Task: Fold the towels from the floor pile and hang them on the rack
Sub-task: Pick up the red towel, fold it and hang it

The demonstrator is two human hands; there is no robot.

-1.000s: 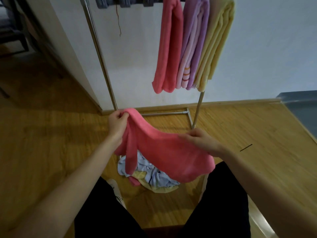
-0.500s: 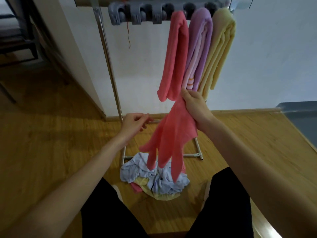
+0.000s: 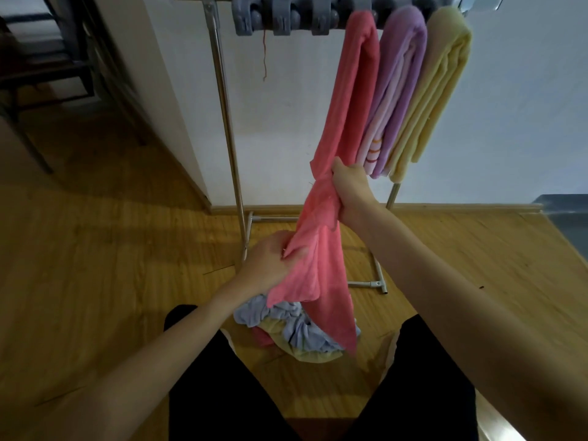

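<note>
A pink towel hangs lengthwise in front of me. My right hand grips its bunched upper end, just below the towels on the rack. My left hand pinches a lower corner of the same towel. Under it, a floor pile of light blue, yellow and pink towels lies between my knees. The metal rack stands against the white wall, and three folded towels hang from it: a pink one, a purple one and a yellow one.
Grey clips line the rack's top bar left of the hung towels. The rack's base tubes lie on the wooden floor. A dark chair frame stands at the back left. A grey step sits at right.
My right hand lifted the pink towel up toward the rack so it hangs down. My left hand let go, then took hold of a lower corner. The view tilted upward.
</note>
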